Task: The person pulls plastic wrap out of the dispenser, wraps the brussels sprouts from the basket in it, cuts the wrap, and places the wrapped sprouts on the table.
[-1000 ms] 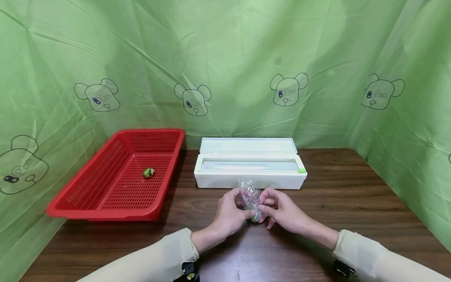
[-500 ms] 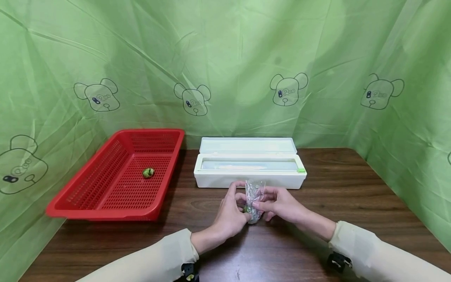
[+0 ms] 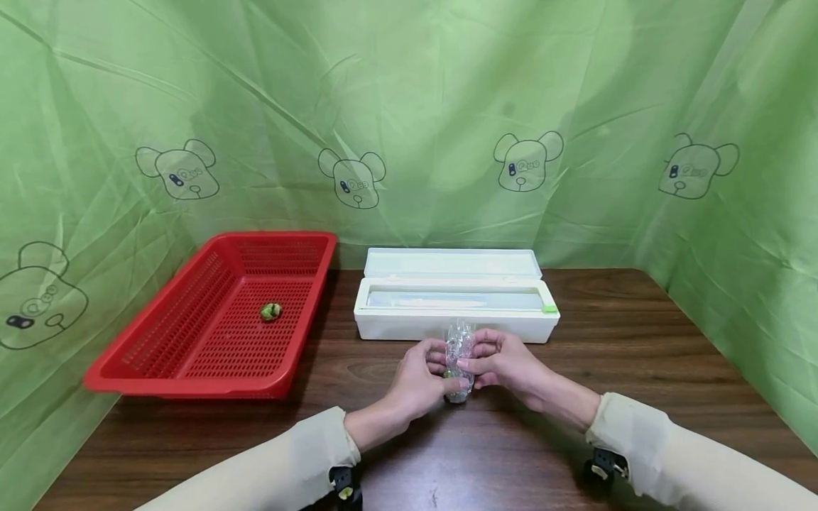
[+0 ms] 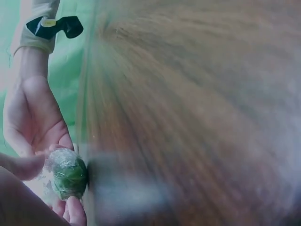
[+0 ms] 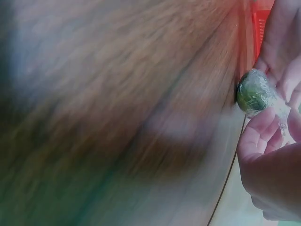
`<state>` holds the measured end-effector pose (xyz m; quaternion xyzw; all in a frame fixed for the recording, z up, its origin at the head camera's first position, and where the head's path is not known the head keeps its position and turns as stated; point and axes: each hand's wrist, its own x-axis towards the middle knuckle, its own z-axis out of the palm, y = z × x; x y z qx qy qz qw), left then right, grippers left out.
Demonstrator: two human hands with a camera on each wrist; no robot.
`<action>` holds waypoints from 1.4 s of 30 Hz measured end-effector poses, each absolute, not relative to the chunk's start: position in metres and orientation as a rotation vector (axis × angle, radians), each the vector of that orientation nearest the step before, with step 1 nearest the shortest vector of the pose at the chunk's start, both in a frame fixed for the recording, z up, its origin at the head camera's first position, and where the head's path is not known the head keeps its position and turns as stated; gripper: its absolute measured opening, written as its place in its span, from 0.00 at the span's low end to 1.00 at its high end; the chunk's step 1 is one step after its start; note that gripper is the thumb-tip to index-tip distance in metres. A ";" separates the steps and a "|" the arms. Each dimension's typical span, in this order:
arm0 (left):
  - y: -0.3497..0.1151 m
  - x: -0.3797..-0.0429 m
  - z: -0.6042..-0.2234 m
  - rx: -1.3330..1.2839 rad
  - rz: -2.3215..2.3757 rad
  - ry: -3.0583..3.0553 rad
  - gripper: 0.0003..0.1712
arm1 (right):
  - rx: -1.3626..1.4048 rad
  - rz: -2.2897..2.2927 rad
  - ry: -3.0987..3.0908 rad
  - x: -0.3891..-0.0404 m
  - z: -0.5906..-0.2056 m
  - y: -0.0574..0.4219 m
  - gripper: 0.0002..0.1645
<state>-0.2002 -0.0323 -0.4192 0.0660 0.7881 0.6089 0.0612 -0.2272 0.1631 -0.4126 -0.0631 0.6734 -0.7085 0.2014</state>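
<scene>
Between my two hands stands a small green Brussels sprout (image 4: 70, 178) in clear cling film (image 3: 459, 346), just above or on the table in front of the white box. The film's loose part rises upright in a crumpled bunch. With thumb and fingers, my left hand (image 3: 414, 387) grips the wrapped sprout from the left. My right hand (image 3: 514, 367) pinches the bunched film from the right. Both wrist views show the sprout (image 5: 254, 94) with film tight over its rounded lower end. Fingers partly cover it in the head view.
Behind the hands sits a long white cling film box (image 3: 456, 326), its lid (image 3: 452, 263) raised and a green slider (image 3: 549, 309) at its right end. To the left, a red basket (image 3: 192, 387) holds another Brussels sprout (image 3: 270, 311). Green cloth (image 3: 434, 142) hangs round the brown table (image 3: 639, 369).
My right hand has shifted a little left and closer to the left hand. The film above the sprout has narrowed from a wider flap into a tighter bunch.
</scene>
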 end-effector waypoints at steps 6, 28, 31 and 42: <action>-0.033 -0.202 -0.420 0.153 1.848 2.323 0.16 | -0.118 -1.991 1.845 -0.229 -0.414 0.160 0.19; -0.032 -0.210 -0.414 0.166 1.777 2.345 0.15 | -0.533 -1.789 2.264 -0.211 -0.396 0.166 0.09; -0.032 -0.209 -0.415 0.207 1.745 2.411 0.13 | -0.695 -1.698 2.384 -0.204 -0.398 0.169 0.05; -0.041 -0.205 -0.411 0.360 1.548 2.597 0.09 | -0.781 -1.598 2.331 -0.190 -0.407 0.170 0.04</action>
